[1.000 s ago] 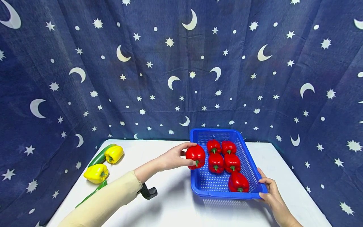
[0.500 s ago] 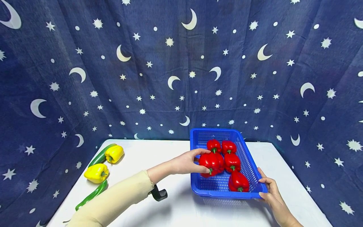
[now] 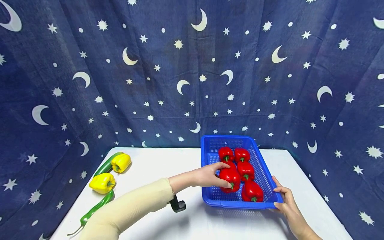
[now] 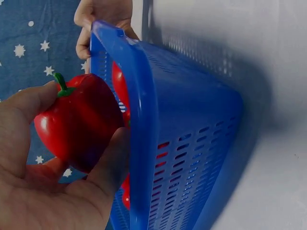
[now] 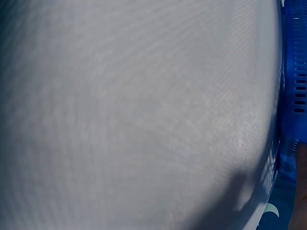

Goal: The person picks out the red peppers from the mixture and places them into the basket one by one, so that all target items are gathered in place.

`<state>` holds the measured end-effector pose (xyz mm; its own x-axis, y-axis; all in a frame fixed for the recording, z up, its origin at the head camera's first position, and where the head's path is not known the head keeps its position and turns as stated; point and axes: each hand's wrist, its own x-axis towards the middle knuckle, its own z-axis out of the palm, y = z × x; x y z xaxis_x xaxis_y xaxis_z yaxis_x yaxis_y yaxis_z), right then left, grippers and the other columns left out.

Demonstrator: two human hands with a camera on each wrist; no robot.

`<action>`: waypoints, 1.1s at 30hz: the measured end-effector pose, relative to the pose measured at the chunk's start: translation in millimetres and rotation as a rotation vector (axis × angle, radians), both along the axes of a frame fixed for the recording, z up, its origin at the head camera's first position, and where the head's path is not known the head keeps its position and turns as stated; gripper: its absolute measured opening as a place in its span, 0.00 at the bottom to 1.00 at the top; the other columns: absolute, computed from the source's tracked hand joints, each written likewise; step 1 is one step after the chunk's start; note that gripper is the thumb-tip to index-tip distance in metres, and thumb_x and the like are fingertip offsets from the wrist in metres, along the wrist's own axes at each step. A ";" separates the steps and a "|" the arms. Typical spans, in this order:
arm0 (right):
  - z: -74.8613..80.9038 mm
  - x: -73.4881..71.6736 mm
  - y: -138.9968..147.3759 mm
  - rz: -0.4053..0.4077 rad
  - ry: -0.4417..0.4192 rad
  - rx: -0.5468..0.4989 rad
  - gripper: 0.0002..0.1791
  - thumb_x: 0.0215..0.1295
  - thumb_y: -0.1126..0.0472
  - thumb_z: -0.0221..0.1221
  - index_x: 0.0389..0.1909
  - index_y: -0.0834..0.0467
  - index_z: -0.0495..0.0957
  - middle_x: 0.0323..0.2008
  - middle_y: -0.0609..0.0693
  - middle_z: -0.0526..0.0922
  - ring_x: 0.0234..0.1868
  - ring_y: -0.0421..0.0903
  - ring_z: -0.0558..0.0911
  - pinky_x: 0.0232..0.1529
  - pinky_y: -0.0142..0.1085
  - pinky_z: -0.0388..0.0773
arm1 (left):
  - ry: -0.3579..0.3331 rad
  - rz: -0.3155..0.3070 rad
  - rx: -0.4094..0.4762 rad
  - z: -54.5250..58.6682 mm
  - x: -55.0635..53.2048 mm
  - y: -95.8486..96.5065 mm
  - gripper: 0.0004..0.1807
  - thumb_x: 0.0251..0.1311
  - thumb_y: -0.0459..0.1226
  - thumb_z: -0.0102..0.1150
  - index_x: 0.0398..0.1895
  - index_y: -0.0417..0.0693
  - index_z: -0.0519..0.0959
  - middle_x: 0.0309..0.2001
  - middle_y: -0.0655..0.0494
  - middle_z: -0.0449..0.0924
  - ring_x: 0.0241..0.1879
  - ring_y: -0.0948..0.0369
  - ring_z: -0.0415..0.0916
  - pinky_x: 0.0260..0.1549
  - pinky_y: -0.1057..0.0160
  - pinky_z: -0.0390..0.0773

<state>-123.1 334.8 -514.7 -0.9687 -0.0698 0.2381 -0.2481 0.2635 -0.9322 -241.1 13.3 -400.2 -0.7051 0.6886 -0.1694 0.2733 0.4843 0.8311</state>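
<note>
My left hand (image 3: pixel 208 175) reaches over the near left side of a blue plastic basket (image 3: pixel 234 204), gripping a red bell pepper (image 3: pixel 229 178) between thumb and fingers. In the left wrist view that bell pepper (image 4: pixel 79 122) shows its green stem beside the thumb, close to the basket rim (image 4: pixel 139 96). Several other red bell peppers (image 3: pixel 246 171) lie in the basket; one behind the held pepper is mostly hidden. At the near right corner my right hand (image 3: pixel 289 208) pinches the basket's rim. The right wrist view catches only part of this hand (image 5: pixel 300 187) and the basket wall (image 5: pixel 295 86).
On the left side of the white table (image 3: pixel 162 160) lie two yellow bell peppers (image 3: pixel 102 183), a long green cucumber-like vegetable (image 3: pixel 106 165) and a green chili pepper (image 3: pixel 97 208). A blue curtain (image 3: pixel 168 66) with moons and stars hangs behind the table.
My left hand has carried the red bell pepper right, from over the basket's left rim to inside it, over the near side of the other peppers. The right hand stays on the corner.
</note>
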 end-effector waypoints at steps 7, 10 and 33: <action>2.4 0.3 -0.7 -0.015 -0.015 0.007 0.19 0.71 0.71 0.42 0.60 0.62 0.52 0.83 0.44 0.41 0.65 0.15 0.57 0.55 0.18 0.67 | -0.106 0.004 0.040 -8.2 -3.0 6.3 0.35 0.55 0.42 0.76 0.66 0.57 0.71 0.55 0.57 0.72 0.41 0.60 0.81 0.44 0.58 0.85; 2.6 0.8 -1.3 -0.010 -0.006 0.001 0.19 0.71 0.72 0.42 0.59 0.63 0.52 0.83 0.43 0.42 0.65 0.15 0.57 0.54 0.19 0.69 | -0.147 0.007 0.061 -11.1 -3.8 8.3 0.33 0.55 0.38 0.75 0.64 0.54 0.72 0.52 0.56 0.71 0.35 0.58 0.82 0.42 0.57 0.85; 2.3 1.6 -1.7 -0.010 -0.008 0.001 0.18 0.72 0.72 0.42 0.59 0.63 0.52 0.83 0.42 0.42 0.65 0.15 0.59 0.52 0.23 0.73 | -0.001 -0.018 -0.325 -4.0 -2.5 33.6 0.44 0.56 0.45 0.77 0.74 0.43 0.66 0.52 0.50 0.77 0.47 0.59 0.77 0.48 0.62 0.82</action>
<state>-121.5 333.1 -512.4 -0.9712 -0.0600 0.2307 -0.2383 0.2669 -0.9338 -243.7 46.8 -404.1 -0.6932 0.6107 -0.3828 0.2837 0.7194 0.6340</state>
